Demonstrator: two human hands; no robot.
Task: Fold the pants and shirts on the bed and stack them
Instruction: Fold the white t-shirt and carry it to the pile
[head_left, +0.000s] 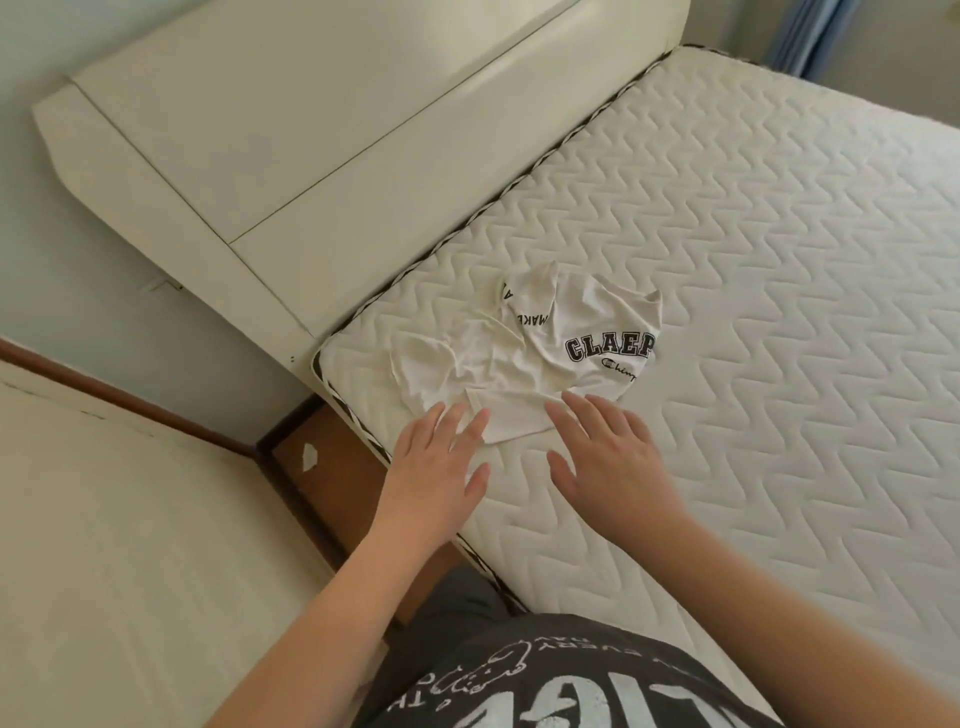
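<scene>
A crumpled white garment with black lettering lies on the quilted white mattress, near its corner by the headboard. My left hand is spread flat with straight fingers, its fingertips at the garment's near edge. My right hand is also flat and spread, its fingertips just touching the garment's lower right edge. Neither hand grips anything. I can make out only this one bundle of white cloth; whether it is one piece or two I cannot tell.
The cream headboard runs along the mattress's left side. A brown wooden gap separates the bed from a pale surface at the lower left. Blue curtain hangs at the top right.
</scene>
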